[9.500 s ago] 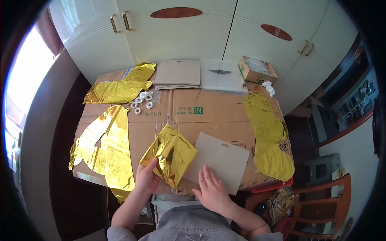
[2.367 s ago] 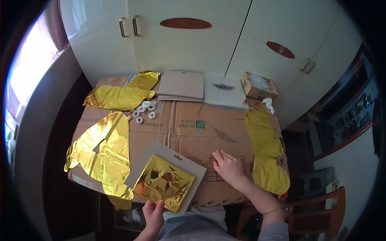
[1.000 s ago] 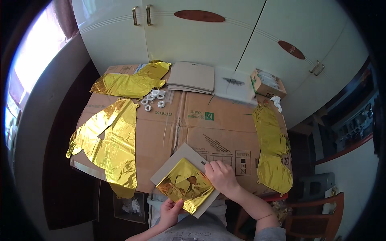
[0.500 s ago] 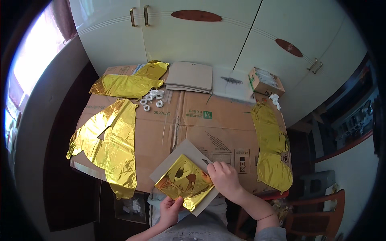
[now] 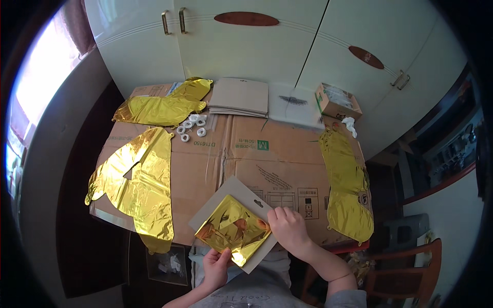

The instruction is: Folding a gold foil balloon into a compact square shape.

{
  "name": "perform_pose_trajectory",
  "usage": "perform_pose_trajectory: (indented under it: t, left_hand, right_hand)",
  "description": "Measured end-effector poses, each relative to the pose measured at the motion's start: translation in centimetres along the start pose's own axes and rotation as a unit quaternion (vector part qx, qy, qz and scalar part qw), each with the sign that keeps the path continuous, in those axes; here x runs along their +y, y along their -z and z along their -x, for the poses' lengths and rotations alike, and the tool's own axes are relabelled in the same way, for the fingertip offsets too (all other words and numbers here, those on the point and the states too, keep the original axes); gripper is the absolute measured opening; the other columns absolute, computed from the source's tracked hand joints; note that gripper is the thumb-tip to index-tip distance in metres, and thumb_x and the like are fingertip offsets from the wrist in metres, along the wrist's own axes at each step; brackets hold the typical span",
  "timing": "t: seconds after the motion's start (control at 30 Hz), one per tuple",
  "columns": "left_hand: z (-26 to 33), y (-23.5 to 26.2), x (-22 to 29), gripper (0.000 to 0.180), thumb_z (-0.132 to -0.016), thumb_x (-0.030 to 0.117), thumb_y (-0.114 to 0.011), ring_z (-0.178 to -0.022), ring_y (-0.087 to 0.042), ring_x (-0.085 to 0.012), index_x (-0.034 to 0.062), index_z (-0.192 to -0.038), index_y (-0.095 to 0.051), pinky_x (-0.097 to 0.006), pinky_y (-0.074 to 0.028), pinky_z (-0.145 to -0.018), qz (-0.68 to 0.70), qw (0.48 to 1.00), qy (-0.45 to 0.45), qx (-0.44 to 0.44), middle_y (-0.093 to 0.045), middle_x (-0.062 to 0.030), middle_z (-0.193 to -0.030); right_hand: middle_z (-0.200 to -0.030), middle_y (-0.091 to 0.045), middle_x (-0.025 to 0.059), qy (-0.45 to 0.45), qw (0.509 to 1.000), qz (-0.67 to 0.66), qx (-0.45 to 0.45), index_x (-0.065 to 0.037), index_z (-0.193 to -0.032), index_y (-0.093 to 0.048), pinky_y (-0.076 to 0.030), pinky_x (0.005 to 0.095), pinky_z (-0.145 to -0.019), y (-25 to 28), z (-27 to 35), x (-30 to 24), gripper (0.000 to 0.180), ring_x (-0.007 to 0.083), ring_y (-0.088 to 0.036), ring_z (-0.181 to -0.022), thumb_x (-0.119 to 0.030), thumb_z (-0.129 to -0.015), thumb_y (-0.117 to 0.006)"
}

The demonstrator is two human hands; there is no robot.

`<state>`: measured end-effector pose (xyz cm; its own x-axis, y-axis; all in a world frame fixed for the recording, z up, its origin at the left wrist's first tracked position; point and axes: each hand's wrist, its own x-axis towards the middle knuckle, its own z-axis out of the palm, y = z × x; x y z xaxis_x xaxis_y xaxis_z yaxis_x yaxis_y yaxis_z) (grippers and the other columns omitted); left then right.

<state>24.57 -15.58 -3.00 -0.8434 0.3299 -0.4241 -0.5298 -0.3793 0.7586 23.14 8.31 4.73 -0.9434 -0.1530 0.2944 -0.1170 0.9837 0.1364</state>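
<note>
A gold foil balloon (image 5: 233, 222), folded into a square, lies on a grey backing card (image 5: 233, 184) with a hang hole, tilted over the front of the cardboard-covered table. At the lower edge, my left hand (image 5: 217, 264) is closed on the folded balloon and card, its thumb on top of the foil. My right hand (image 5: 289, 230) is closed at the card's right edge with curled fingers; its thumb is hidden. Flat gold foil balloons lie to the left (image 5: 141, 187), at the far left (image 5: 159, 108) and on the right (image 5: 345, 190).
Several small white ribbon rolls (image 5: 201, 132) sit beside a stack of grey cards (image 5: 239, 96). A clear plastic bag (image 5: 294, 109) lies by an open small box (image 5: 338, 102). White cabinets (image 5: 246, 51) stand behind, a wooden chair (image 5: 405, 272) at right.
The card and folded balloon have shifted slightly left and up in the picture. My right hand's fingers now sit a little beside the card's edge; my left hand keeps its grip.
</note>
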Motion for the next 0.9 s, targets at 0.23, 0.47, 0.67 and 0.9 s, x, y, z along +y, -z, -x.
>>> perform_pose_trajectory:
  t: [0.23,0.47,0.67,0.9]
  left_hand:
    - [0.1,-0.7,0.5,0.012,-0.097,0.006,-0.057,-0.075,-0.064,-0.0113,0.0019,-0.107,-0.062,-0.03,-0.057,-0.069,0.007,1.0,0.01,0.027,-0.067,-0.0045,-0.092]
    - [0.2,-1.4,1.0,0.009,-0.097,0.006,-0.058,-0.072,-0.061,-0.0096,0.0024,-0.104,-0.062,-0.028,-0.054,-0.066,0.007,0.999,0.01,0.034,-0.066,-0.0035,-0.09]
    - [0.0,-0.7,1.2,0.012,-0.097,0.006,-0.057,-0.075,-0.065,-0.0113,0.001,-0.106,-0.062,-0.028,-0.056,-0.068,-0.004,0.999,-0.003,0.053,-0.067,-0.0056,-0.092]
    - [-0.2,-0.8,1.2,0.013,-0.097,0.006,-0.057,-0.076,-0.066,-0.0118,-0.0002,-0.108,-0.061,-0.028,-0.056,-0.069,-0.007,0.998,-0.022,0.053,-0.069,-0.0072,-0.094]
  right_hand:
    - [-0.072,-0.056,0.0017,0.005,0.998,0.04,-0.046,-0.011,-0.076,-0.055,-0.052,0.0269,-0.056,1.4,0.1,1.1,0.009,0.0153,-0.062,-0.071,-0.011,-0.072,-0.063]
    - [-0.072,-0.055,0.0019,-0.019,0.999,0.02,-0.046,-0.011,-0.076,-0.053,-0.053,0.0289,-0.056,1.3,0.5,0.4,0.011,0.0156,-0.063,-0.072,-0.01,-0.072,-0.063]
    - [-0.073,-0.057,0.0023,-0.017,0.998,0.01,-0.065,-0.011,-0.076,-0.054,-0.054,0.0271,-0.055,1.3,1.2,1.3,0.01,0.0154,-0.065,-0.072,-0.009,-0.073,-0.064]
    - [-0.071,-0.056,0.0028,-0.02,0.997,0.012,-0.076,-0.01,-0.073,-0.054,-0.055,0.0294,-0.056,1.8,1.7,1.0,0.011,0.017,-0.064,-0.068,-0.009,-0.071,-0.064]
